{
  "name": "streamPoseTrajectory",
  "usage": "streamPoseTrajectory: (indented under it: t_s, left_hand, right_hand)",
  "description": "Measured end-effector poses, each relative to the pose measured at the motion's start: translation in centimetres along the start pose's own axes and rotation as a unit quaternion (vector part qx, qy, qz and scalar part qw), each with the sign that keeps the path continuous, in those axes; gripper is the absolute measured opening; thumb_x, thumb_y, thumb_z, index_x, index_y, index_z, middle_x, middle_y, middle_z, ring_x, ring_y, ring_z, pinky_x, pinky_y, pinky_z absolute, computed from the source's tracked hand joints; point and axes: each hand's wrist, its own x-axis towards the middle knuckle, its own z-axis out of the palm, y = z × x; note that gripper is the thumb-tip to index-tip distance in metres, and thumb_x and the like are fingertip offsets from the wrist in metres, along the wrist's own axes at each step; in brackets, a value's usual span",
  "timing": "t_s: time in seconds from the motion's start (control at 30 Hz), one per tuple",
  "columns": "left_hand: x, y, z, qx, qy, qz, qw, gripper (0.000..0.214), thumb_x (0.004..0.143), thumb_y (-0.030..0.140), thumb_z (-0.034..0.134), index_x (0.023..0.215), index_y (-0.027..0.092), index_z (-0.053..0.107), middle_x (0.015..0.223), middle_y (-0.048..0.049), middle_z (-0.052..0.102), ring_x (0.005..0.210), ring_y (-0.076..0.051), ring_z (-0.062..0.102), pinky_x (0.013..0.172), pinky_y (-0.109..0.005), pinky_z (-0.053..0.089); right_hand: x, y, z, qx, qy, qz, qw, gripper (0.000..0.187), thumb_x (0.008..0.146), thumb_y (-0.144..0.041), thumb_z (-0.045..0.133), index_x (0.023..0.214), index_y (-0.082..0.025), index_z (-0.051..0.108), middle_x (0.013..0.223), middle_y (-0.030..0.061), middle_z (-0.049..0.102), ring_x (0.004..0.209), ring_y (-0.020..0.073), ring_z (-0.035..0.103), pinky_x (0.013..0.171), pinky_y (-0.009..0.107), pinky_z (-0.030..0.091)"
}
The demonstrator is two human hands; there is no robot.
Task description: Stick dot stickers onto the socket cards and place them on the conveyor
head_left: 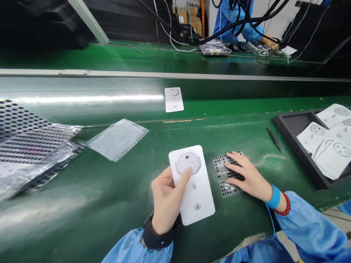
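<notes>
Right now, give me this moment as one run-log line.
Left hand: holds white rectangular plate | Right hand: on black-dotted clear sheet | Black tray: holds white plates

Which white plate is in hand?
The white plate held in the left hand, thumb over its round ring. The others aren't held: several lie in the black tray, and a lone plate sits farther out.

The right hand (251, 176) hides much of the black-dotted sheet (226, 190) beneath it, the tray (285, 126) runs off the right edge, and the far co-worker's sleeve (226, 25) seems cut off above, behind cables (211, 37).
</notes>
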Motion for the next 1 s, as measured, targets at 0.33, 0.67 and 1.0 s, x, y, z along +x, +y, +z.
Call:
streamPoseTrajectory:
  t_s: [0.33,0.67,1.0]
  left_hand:
    - [0.8,-1.0,0.4,0.183,-0.07,0.109,0.975,0.035,0.082,0.036,0.061,0.111,0.017,0.067,0.09,-0.0068,0.072,0.059,-0.016,0.06,0.052,-0.024,0.043]
    - [-0.5,-1.3,2.4,0.094,-0.224,0.002,0.97,0.027,0.078,0.04,0.068,0.07,0.015,0.072,0.07,-0.0042,0.068,0.062,-0.016,0.053,0.057,-0.025,0.041]
    - [-0.6,-2.4,3.0,0.003,-0.23,-0.072,0.971,0.032,0.078,0.041,0.068,0.07,0.012,0.076,0.062,-0.0054,0.066,0.06,-0.017,0.054,0.061,-0.027,0.043]
  right_hand:
    - [0.7,-0.7,-1.6,0.036,0.167,-0.036,0.985,0.019,0.092,-0.021,0.059,0.11,-0.02,0.065,0.116,0.0115,0.068,0.109,0.0211,0.064,0.105,0.05,0.043]
    - [1.3,-2.8,-1.6,-0.004,0.04,-0.122,0.992,0.033,0.093,-0.029,0.057,0.123,-0.016,0.057,0.132,0.0169,0.056,0.127,0.0278,0.048,0.105,0.058,0.037]
    - [2.5,-4.8,0.9,0.058,0.142,-0.104,0.983,0.017,0.095,-0.014,0.049,0.091,-0.014,0.065,0.09,0.0084,0.068,0.082,0.0168,0.062,0.085,0.038,0.055]
